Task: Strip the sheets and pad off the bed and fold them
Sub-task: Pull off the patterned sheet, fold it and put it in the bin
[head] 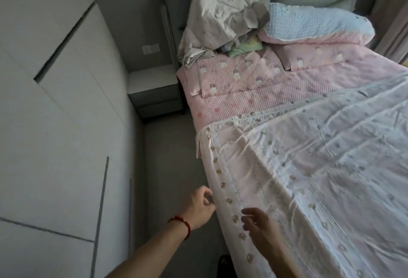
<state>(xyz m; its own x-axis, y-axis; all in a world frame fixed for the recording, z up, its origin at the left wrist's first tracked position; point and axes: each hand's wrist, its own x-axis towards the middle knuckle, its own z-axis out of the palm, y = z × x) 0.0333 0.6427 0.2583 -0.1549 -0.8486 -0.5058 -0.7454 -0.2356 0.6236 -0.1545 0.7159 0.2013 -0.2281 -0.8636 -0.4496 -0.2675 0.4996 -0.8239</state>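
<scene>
Looking down at the bed, you've got one white sheet spread over its near half: thin, wrinkled, dotted with small brownish motifs, with a gathered elastic hem running across the bed at the sheet's far edge. Under it, toward the head of the bed, one pink checked pad lies flat and exposed.

Your left hand is at the sheet's side edge where it hangs off the bed; fingers curled, pinching the hem. Your right hand sits on top of the sheet just in from that edge, fingers bent and blurred; can't tell whether that grip has fabric or is only resting. One red string bracelet on your left wrist.

At the head of the bed: two pink patterned pillows, one rolled blue-and-pink quilt, one crumpled white-grey bundle, a small green cloth tucked between bundle and quilt.

Left of the bed: one grey nightstand, and white wardrobe doors farther left.
</scene>
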